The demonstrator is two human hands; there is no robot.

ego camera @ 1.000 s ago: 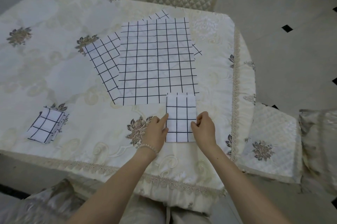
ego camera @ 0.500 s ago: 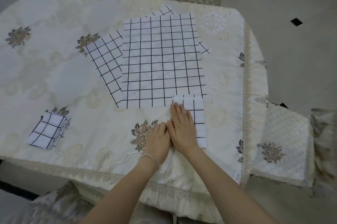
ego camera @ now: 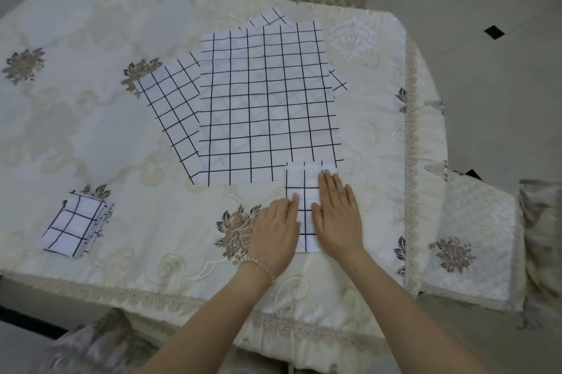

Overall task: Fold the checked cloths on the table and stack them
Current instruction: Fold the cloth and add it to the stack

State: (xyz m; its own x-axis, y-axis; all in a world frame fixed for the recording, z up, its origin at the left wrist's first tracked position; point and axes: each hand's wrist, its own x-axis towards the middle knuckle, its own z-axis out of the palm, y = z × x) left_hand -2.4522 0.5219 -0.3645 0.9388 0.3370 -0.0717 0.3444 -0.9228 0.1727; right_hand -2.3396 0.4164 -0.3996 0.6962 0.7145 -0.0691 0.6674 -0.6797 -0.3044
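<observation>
both my hands flat, left (ego camera: 275,229) & right (ego camera: 337,215), pressing the folded strip (ego camera: 304,206), gripping nothing. if i lift too fast, fold could spring open.

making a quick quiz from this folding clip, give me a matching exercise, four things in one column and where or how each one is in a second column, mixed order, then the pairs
Column 1
1. folded strip
2. folded stack
3. top unfolded cloth
4. left hand

Column 2
A. lies spread flat mid-table, over other checked cloths
B. sits alone near the table's left front edge
C. wears a bead bracelet at the wrist, fingertips on the strip's left edge
D. lies under the flat right hand, its far end overlapping the spread cloth

Pairs: 1-D, 2-B, 3-A, 4-C
</observation>
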